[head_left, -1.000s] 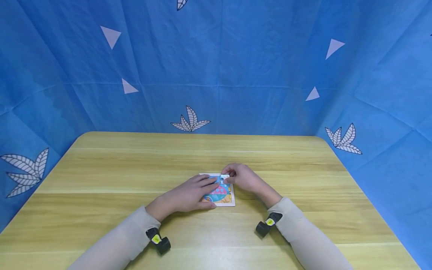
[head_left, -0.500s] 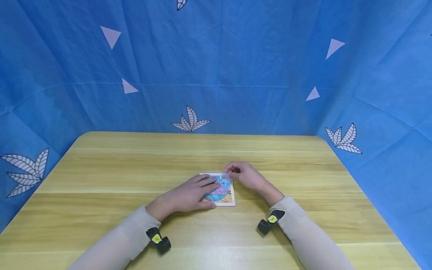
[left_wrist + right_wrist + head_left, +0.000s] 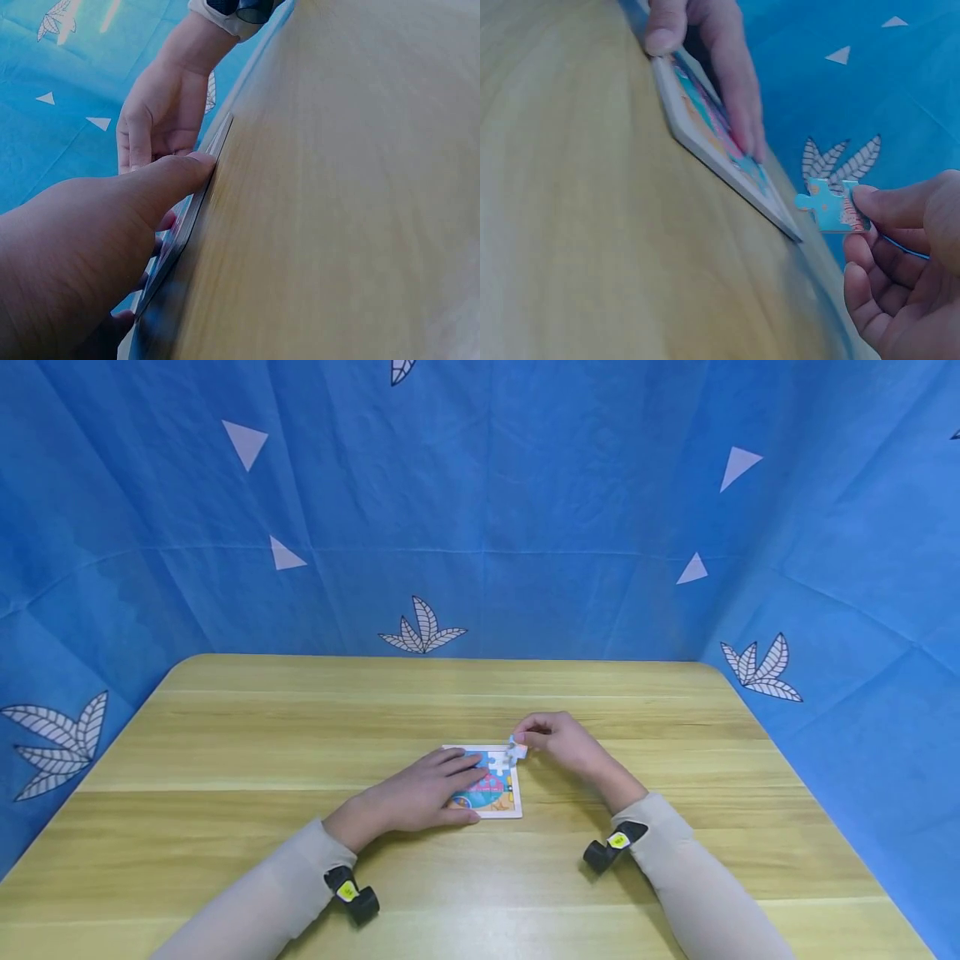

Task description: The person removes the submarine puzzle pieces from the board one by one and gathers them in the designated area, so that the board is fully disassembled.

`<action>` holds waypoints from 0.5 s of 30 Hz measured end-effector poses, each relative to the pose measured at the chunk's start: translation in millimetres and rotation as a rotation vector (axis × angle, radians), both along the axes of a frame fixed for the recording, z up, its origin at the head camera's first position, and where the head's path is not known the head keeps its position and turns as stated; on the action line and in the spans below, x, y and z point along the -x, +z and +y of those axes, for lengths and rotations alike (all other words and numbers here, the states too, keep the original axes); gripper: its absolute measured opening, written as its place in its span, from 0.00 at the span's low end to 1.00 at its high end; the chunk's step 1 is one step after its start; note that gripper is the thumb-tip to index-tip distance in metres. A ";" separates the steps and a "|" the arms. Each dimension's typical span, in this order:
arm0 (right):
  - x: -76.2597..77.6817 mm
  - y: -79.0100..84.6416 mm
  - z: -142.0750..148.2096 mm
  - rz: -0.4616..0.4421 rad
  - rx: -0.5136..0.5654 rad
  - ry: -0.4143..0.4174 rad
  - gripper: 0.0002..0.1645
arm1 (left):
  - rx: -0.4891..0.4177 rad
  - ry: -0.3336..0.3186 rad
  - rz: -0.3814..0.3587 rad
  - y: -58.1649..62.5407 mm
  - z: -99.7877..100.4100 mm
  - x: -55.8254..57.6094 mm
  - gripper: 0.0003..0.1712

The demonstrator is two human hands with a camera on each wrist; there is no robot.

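Observation:
A small square jigsaw puzzle in a white frame (image 3: 518, 802) lies flat on the table, with a blue, pink and sandy picture. My left hand (image 3: 420, 789) rests across its left side, fingers spread over the picture and thumb (image 3: 196, 159) along the near edge. Pinched between the thumb and fingers of my right hand (image 3: 566, 745) is a blue puzzle piece (image 3: 831, 208) with orange spots and a striped corner. The piece is held up over the frame's far right corner. White backing (image 3: 498, 763) shows in the picture's upper right part.
The wood-grain table (image 3: 315, 718) stretches out around the puzzle on all sides. Behind it and along both sides hangs a blue cloth (image 3: 585, 593) with white triangles and leaf prints. Black cameras (image 3: 362, 905) are strapped over both sleeves.
My right hand has moved up and to the right, bringing the puzzle piece from over the upper right area to beyond the corner. My left hand has stayed in place.

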State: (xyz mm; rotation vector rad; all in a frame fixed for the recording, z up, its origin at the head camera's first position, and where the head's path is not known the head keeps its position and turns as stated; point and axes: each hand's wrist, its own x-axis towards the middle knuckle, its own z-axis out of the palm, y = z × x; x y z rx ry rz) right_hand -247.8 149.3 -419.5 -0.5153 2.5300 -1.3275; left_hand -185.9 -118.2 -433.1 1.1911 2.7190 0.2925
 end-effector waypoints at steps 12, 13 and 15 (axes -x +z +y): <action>4.5 15.6 35.6 -0.028 0.068 -0.112 0.18 | -0.005 -0.009 0.020 -2.8 -0.8 0.1 0.42; 5.3 16.0 38.8 -0.024 0.072 -0.120 0.19 | -0.005 -0.009 0.021 -2.6 -0.7 -0.1 0.42; 6.4 16.7 45.4 -0.012 0.064 -0.127 0.19 | -0.003 -0.009 0.017 -2.4 -0.5 -0.2 0.42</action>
